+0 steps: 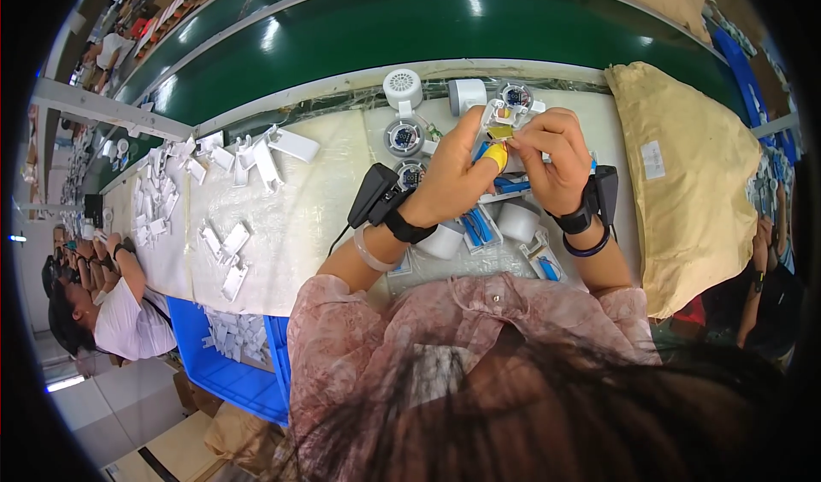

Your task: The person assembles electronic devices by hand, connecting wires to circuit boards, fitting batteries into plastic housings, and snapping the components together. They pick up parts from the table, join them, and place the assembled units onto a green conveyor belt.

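Observation:
Above the far half of the bench, my left hand [457, 174] grips a white plastic housing [494, 112], its thumb wrapped in a yellow cover [494, 155]. Pinched at that housing is my right hand [554, 153], its fingertips on a small yellow-green piece [500, 131] whose kind I cannot make out. Beside my left hand lie round grey-rimmed units [404, 137] with dark circuit boards inside. Under my wrists are white rounded housings [518, 222] and white parts holding blue cells [479, 228], partly hidden by my hands.
White plastic covers [256, 159] lie scattered over the bench to the left. A blue crate [186, 332] of small white parts stands at the lower left. Brown paper sacking [684, 174] covers the right side. A green conveyor belt [376, 24] runs beyond; people sit along the left.

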The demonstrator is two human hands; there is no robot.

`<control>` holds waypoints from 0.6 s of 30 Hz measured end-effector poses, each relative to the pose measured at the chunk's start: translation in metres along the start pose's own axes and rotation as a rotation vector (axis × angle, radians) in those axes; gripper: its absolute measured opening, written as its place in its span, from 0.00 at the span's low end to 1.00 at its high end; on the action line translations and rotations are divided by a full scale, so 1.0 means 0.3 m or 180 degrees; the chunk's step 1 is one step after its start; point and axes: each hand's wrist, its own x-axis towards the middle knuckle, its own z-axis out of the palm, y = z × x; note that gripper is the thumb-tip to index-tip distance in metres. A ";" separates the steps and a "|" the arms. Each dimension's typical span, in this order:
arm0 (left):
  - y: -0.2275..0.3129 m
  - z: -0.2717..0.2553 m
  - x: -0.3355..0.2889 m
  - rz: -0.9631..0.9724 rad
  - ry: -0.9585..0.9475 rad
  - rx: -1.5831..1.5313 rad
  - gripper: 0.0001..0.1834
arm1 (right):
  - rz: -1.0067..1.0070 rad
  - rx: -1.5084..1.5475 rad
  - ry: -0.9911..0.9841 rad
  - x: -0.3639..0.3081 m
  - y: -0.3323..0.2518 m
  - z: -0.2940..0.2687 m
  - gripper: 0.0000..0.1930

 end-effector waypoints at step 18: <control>-0.003 0.014 0.006 0.0515 0.0195 0.0426 0.17 | -0.0084 0.0113 -0.0342 0.014 0.011 -0.020 0.13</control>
